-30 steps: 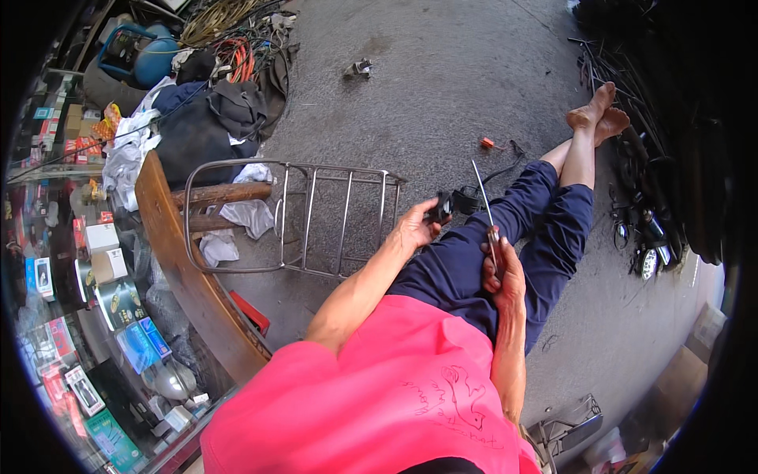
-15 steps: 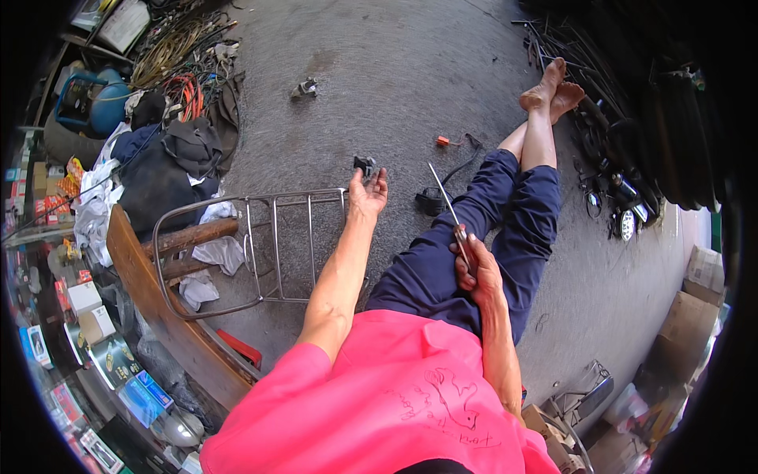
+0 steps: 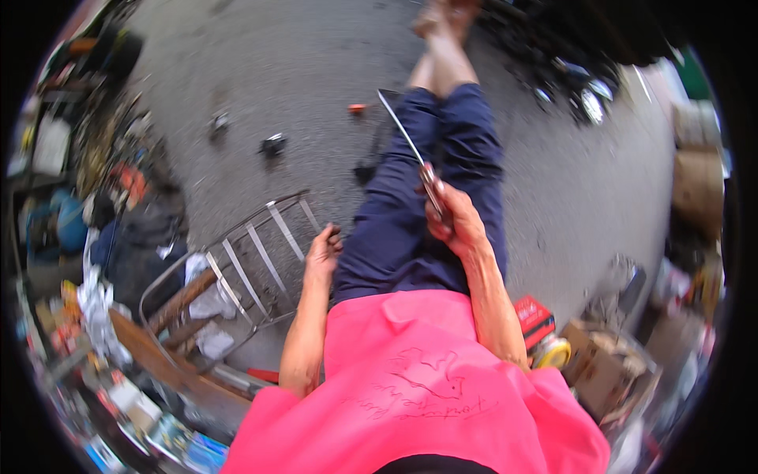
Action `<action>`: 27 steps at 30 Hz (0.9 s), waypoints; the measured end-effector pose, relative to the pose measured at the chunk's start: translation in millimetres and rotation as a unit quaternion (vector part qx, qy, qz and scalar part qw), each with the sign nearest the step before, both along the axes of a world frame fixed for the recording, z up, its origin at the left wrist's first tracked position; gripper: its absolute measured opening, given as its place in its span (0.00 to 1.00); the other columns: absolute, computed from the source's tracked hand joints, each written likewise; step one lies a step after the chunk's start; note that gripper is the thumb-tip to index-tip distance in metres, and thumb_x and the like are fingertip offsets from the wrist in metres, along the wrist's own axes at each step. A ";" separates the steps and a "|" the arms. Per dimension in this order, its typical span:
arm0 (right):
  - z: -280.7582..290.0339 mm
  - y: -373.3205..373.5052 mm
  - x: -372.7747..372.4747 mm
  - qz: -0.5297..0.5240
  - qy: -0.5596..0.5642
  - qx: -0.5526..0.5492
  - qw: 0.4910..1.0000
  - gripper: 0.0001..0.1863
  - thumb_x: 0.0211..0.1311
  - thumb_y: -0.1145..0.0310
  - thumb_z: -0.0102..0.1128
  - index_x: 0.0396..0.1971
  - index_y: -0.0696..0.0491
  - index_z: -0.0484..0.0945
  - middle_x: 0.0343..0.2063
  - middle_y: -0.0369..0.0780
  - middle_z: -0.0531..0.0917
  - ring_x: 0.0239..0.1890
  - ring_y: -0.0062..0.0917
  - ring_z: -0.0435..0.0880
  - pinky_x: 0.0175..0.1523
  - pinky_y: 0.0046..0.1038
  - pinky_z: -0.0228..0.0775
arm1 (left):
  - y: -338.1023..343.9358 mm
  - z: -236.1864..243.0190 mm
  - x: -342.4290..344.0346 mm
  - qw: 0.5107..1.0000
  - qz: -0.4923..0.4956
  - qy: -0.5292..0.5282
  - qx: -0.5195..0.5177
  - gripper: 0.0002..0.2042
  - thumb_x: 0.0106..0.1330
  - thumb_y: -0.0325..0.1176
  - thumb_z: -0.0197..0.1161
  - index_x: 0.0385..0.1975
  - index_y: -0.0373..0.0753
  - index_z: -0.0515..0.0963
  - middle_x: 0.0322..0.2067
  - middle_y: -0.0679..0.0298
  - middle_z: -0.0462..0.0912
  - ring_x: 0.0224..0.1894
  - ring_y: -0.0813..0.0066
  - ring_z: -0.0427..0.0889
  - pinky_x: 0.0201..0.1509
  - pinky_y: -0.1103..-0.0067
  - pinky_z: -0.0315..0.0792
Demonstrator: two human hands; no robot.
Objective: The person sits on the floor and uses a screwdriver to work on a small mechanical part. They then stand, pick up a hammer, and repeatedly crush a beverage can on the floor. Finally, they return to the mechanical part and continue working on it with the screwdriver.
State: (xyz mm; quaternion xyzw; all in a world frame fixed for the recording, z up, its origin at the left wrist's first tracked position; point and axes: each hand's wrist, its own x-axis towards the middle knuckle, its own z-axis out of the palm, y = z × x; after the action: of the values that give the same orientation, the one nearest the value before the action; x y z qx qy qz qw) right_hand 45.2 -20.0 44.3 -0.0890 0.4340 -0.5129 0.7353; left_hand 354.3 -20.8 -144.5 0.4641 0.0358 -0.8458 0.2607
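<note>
My right hand (image 3: 455,219) is closed round the reddish handle of a long screwdriver (image 3: 407,138). Its shaft points away and to the left, above my dark blue trousers. Beside my left thigh, my left hand (image 3: 322,246) has its fingers curled in; whatever they may hold is hidden. A small black part (image 3: 272,144) lies on the floor ahead of that hand, apart from it. Just left of the left hand is a metal tube rack (image 3: 251,246) with flat crossbars, close to the forearm.
An orange piece (image 3: 357,108) and a small greyish part (image 3: 219,123) lie on the floor ahead. A wooden plank (image 3: 150,347), rags and boxed goods crowd the left. At right are a red box (image 3: 534,318), a yellow-rimmed roll (image 3: 551,352) and a cardboard box (image 3: 604,367).
My left hand has drawn back from the black part toward my thigh, and its fingers have curled. The screwdriver stays in my right hand. The whole view has shifted and blurred.
</note>
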 end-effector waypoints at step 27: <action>-200.4 150.6 -106.0 0.012 0.584 0.304 0.753 0.16 0.47 0.69 0.55 0.40 0.44 0.76 0.44 0.45 0.75 0.45 0.43 0.77 0.49 0.40 0.68 | -24.9 73.3 -13.9 0.918 -0.191 -0.329 -0.106 0.21 0.62 0.44 0.51 0.43 0.30 0.75 0.39 0.57 0.80 0.39 0.62 0.81 0.45 0.73 0.75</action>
State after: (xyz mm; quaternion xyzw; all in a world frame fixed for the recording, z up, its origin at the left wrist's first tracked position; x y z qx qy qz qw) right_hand -60.8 130.6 -156.1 -0.1476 0.9110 -0.1935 0.3330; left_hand 340.4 -45.7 -71.2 0.6839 -0.2319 -0.6777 0.1387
